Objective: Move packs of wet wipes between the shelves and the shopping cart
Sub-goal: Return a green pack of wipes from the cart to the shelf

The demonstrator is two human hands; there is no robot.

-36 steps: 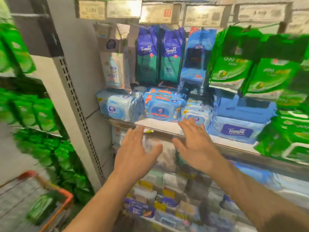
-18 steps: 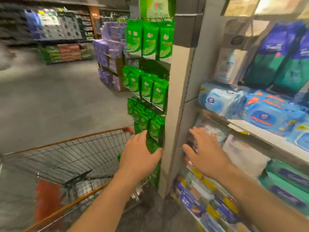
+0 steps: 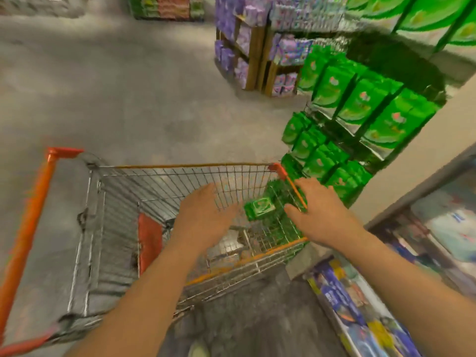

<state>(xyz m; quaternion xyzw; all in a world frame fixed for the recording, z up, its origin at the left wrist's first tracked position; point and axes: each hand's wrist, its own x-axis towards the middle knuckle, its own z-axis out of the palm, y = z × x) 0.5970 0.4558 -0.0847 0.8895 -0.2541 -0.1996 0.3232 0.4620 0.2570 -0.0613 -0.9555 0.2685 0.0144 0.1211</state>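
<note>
Head view: wire shopping cart with orange rim (image 3: pixel 180 166), holding one green pack of wet wipes (image 3: pixel 259 207) near its right wall. Left hand (image 3: pixel 203 222) and right hand (image 3: pixel 320 211) outstretched above basket, fingers straight and relaxed, empty.

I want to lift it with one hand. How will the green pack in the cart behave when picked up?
The green pack looks like a soft, flat film pouch, so it will probably bend a little rather than stay stiff. Its glossy wrap may be slippery. Being flat, it should not roll. It lies between the left hand and right hand.
</note>
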